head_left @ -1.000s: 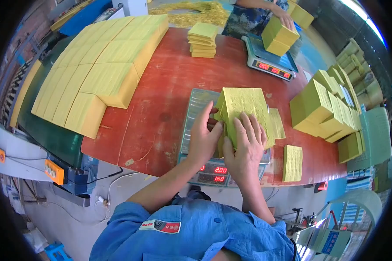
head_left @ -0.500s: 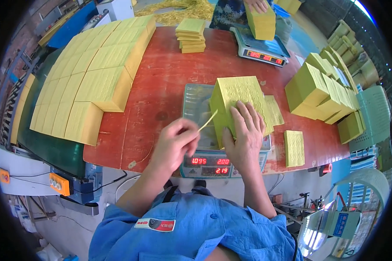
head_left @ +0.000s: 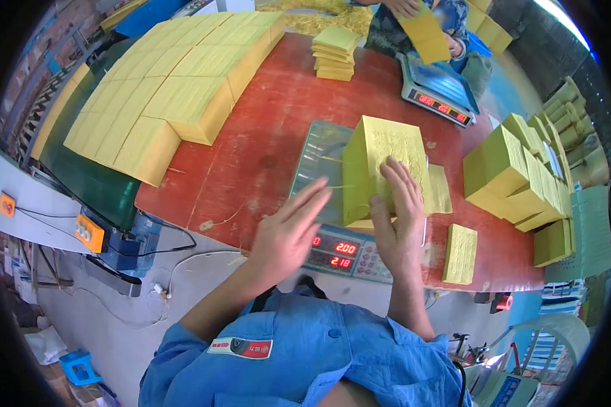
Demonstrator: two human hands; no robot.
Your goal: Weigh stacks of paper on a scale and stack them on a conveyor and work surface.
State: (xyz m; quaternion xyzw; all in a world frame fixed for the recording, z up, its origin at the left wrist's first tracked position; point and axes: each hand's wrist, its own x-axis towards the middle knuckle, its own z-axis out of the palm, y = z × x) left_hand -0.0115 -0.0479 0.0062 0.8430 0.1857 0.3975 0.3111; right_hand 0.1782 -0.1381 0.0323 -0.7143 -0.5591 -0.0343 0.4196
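While right fingers (head_left: 403, 182), loosely spread, touch a yellow block (head_left: 377, 159), left fingers (head_left: 308, 192) outstretched.

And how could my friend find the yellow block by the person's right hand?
Find the big red table, then the scale at its near edge. The yellow block sits on that scale, with the person's right hand against it. Unlike the blocks packed together on the left, it stands apart from them.

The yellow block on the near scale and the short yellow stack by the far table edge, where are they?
Yellow block (head_left: 387, 144): head view, patterned top face.
Short yellow stack (head_left: 334, 60): head view, layered side.
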